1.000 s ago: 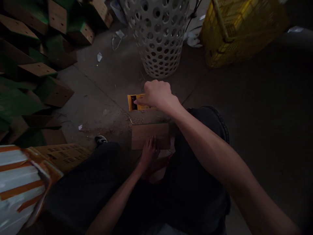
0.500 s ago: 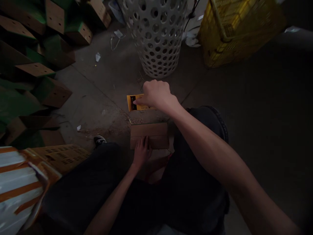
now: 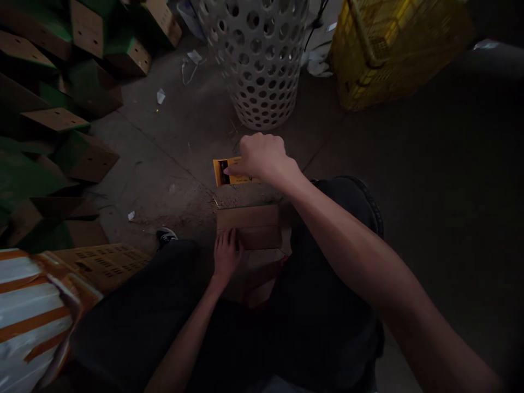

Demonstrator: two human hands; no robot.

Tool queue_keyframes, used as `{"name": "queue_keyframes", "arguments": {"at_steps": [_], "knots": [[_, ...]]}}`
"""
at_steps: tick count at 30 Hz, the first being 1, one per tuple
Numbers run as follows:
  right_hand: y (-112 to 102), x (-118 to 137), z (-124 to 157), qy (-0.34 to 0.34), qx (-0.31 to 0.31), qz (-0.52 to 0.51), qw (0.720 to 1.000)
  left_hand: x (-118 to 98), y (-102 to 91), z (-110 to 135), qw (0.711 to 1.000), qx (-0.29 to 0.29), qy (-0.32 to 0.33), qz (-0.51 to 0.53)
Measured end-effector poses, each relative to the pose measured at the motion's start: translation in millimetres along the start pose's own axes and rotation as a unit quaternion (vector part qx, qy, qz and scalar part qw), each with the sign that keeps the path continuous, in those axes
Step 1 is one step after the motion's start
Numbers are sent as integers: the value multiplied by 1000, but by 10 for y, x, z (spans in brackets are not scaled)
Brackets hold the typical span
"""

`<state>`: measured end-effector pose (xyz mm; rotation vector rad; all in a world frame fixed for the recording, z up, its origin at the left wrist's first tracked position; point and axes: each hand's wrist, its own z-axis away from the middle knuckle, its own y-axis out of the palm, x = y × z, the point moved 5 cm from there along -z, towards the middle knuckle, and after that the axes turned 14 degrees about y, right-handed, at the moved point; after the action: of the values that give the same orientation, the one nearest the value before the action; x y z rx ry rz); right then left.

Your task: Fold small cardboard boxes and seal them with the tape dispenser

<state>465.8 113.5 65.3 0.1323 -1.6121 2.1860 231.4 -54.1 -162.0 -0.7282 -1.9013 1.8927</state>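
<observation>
My right hand (image 3: 264, 158) is closed around a yellow tool with a black end (image 3: 227, 171), held above the concrete floor in front of a white perforated basket. My left hand (image 3: 226, 254) lies with fingers stretched flat on the left part of a brown cardboard box (image 3: 256, 226) that rests between my knees. My dark trousers frame the box on both sides. What the yellow tool is exactly, I cannot make out.
The white perforated basket (image 3: 257, 54) stands just beyond the hands. A yellow crate (image 3: 393, 49) sits at the back right. Green and brown folded boxes (image 3: 57, 109) pile up on the left, flat printed cardboard (image 3: 102, 262) lies at lower left. My shoe (image 3: 166, 236) rests on the floor.
My left hand has slid leftward along the cardboard box toward its left edge. My right hand with the yellow tool has stayed in place.
</observation>
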Motion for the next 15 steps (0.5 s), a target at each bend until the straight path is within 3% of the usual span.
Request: {"name": "queue_keyframes", "arguments": {"at_steps": [8,10,13,15], "knots": [[-9,-18,6,0,-3,5,1000,130,-49,47,997,-13,-66,-32],[-14,-14,9,-1,-5,3,1000,19,11,7,999,-3,-33,-19],[-13,-4,13,1,-2,0,1000,-313,159,-96,996,34,82,22],[-8,5,15,2,2,-2,1000,-512,237,-157,990,47,125,37]]}}
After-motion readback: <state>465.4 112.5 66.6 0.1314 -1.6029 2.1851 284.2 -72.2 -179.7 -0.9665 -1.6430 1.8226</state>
